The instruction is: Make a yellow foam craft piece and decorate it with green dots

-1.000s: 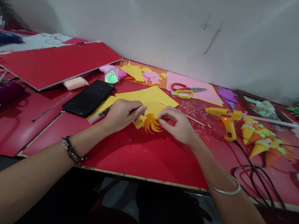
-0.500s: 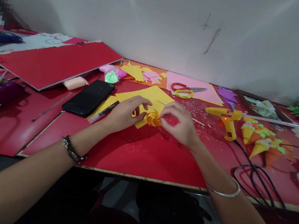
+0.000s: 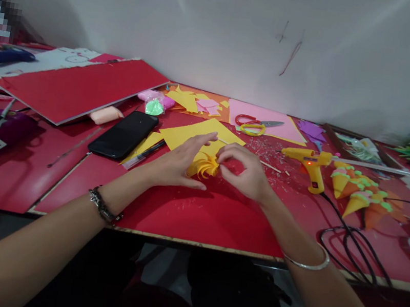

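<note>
A small curled orange paper piece (image 3: pixel 205 166) sits between my two hands on the red table (image 3: pixel 195 214). My right hand (image 3: pixel 244 173) pinches its right side with fingers bent. My left hand (image 3: pixel 180 162) lies beside it, fingers stretched out flat, cupping its left side. Under and behind them lies a yellow paper sheet (image 3: pixel 192 133) with a thin wooden stick (image 3: pixel 265 163) across it.
A black phone (image 3: pixel 124 134) and a pen (image 3: pixel 142 154) lie left of my hands. A yellow glue gun (image 3: pixel 310 162) with its cable (image 3: pixel 350 239), paper cones (image 3: pixel 357 196), scissors (image 3: pixel 254 124) on pink paper and a red board (image 3: pixel 76 84) lie around.
My left hand opened from a closed grip to flat fingers beside the orange piece. The curled piece shifted slightly on the table between both hands.
</note>
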`<state>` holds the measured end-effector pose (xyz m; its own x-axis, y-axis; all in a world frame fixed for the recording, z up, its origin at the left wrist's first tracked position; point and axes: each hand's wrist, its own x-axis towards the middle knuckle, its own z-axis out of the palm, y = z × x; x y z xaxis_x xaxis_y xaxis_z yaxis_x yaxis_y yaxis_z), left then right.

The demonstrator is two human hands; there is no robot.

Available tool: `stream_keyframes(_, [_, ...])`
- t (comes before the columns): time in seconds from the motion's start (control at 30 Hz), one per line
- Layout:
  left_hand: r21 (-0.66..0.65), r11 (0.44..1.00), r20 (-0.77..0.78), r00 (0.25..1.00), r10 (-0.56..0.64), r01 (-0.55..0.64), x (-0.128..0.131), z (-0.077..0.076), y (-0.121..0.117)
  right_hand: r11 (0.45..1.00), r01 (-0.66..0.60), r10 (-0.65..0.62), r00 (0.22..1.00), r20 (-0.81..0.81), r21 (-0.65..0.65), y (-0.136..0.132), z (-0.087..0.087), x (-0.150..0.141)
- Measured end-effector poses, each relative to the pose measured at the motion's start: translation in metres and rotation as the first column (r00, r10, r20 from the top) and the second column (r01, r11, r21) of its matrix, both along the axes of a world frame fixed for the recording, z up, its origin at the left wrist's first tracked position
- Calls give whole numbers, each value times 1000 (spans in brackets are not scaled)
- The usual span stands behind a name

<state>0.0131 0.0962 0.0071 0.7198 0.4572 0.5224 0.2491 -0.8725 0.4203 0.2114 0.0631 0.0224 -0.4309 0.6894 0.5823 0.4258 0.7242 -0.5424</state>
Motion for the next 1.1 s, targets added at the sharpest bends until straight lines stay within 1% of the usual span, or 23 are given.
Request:
stream_keyframes(0.13, [-103, 993, 7, 998, -58, 59, 2, -5, -1, 999, -34, 34, 999, 42, -4, -4, 2, -3])
stream_keyframes(0.23, [-207, 978, -11, 999, -30, 27, 3, -8, -3, 999, -41, 39, 996, 76, 18, -6, 2, -5])
stream_keyframes(0.33, [-241, 970, -38, 999, 7, -16, 4, -8, -4, 998, -33, 29, 997, 74, 47, -6, 2, -7])
stream_keyframes(0.5, [-197, 980, -26, 999, 22, -26, 6, -1, -8, 998, -40, 39, 999, 29, 56, -7, 2, -9])
stream_keyframes(0.7, [-175, 979, -121, 989, 82, -102, 6, 6, -11, 999, -49, 49, 999, 4, 3, -10, 4, -10])
stream_keyframes(0.83, [-135, 977, -159, 977, 145, -167, 5, 6, -11, 999, -40, 41, 999, 14, -25, -11, 5, -10])
stream_keyframes(0.97, [-98, 970, -184, 962, 202, -222, 4, 6, -9, 999, -39, 39, 998, 48, -4, -9, 4, -9])
stream_keyframes(1.1, [-65, 939, -219, 923, 316, -337, 4, 6, -7, 1000, -18, 18, 997, 70, 8, -7, 2, -9])
